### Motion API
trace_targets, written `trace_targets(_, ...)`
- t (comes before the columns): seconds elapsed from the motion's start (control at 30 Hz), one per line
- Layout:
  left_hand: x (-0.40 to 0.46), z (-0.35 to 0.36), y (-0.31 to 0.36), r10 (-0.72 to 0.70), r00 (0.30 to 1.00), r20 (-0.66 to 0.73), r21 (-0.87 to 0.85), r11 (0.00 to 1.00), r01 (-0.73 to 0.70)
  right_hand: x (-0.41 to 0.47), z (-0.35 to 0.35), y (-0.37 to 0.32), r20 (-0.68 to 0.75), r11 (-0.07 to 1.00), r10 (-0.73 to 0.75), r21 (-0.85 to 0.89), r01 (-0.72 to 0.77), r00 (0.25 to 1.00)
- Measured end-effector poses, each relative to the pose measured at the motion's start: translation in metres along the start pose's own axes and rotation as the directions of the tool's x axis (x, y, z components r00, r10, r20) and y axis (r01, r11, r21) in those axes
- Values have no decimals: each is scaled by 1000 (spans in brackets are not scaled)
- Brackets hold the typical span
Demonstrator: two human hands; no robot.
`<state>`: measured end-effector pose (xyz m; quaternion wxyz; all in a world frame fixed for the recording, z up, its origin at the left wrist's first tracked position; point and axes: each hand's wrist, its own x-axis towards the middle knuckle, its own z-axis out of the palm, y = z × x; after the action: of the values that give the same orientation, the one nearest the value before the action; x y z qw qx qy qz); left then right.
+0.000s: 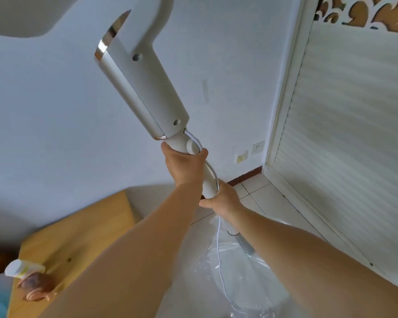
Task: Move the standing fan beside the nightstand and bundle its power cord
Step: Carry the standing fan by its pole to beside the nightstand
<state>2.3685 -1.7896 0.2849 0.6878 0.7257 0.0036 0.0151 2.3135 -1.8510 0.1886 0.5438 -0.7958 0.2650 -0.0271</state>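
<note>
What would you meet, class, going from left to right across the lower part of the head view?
White tube on the wooden nightstand → left hand gripping the fan pole → right hand → louvred wardrobe door.

You face a pale wall [55, 111] with two sockets [249, 151], white floor tiles [257, 187] and a slatted wardrobe door [354, 145].

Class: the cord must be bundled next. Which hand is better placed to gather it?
Probably the right hand: it grips the pole lowest, where the cord hangs free.
</note>
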Motion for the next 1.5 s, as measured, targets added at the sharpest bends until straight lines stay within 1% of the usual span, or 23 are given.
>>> trace_targets(0.27,44,31,-58,32,997,-71,58,998,-27,76,6,22,144,982,-27,-183,54,989)
trace_targets(0.37,52,43,-89,54,991,-126,64,997,-46,101,13,45,183,979,-53,-185,87,982)
trace_targets(0.47,60,56,-121,72,984,-166,78,995,-59,127,24,71,194,977,-77,-180,113,978)
trace_targets(0.57,72,67,-151,80,980,-183,71,995,-69,152,35,97,218,975,-104,-171,143,970)
trace_targets(0.7,85,76,-186,126,970,-206,78,991,-112,181,47,124,248,969,-141,-163,185,958)
trace_targets(0.97,99,79,-249,193,956,-221,60,981,-184,214,80,170,299,965,-202,-103,242,932)
trace_targets(1.17,107,79,-286,204,958,-199,92,978,-189,227,100,198,297,980,-175,-41,196,939)
trace_targets(1.3,111,82,-303,199,964,-174,95,978,-185,234,109,211,264,986,-145,-43,162,954)
trace_targets(1.5,116,85,-321,206,967,-150,121,974,-189,243,119,228,264,991,-117,-38,132,957)
